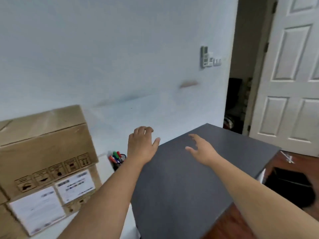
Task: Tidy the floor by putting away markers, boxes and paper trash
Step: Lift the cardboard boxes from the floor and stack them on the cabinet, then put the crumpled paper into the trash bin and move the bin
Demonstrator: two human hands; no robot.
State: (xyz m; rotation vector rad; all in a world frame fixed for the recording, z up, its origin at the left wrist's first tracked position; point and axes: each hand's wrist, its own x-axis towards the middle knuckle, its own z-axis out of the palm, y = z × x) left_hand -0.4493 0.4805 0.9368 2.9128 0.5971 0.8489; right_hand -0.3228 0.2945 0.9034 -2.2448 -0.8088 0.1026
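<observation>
Both my arms reach forward over a dark grey table top (181, 183). My left hand (140, 144) hovers at the table's far left corner, fingers spread and empty. Above the table's far part my right hand (201, 149) is open too, holding nothing. A black cup with red, green and blue markers (117, 158) stands on a white surface just left of my left forearm. A large cardboard box (44, 152) with white labels fills the lower left.
A pale blue wall (120, 57) rises behind the table. A white panelled door (293, 80) stands open at the right beside a dark doorway. A black bin (291, 187) sits on the reddish wooden floor (229, 226) right of the table.
</observation>
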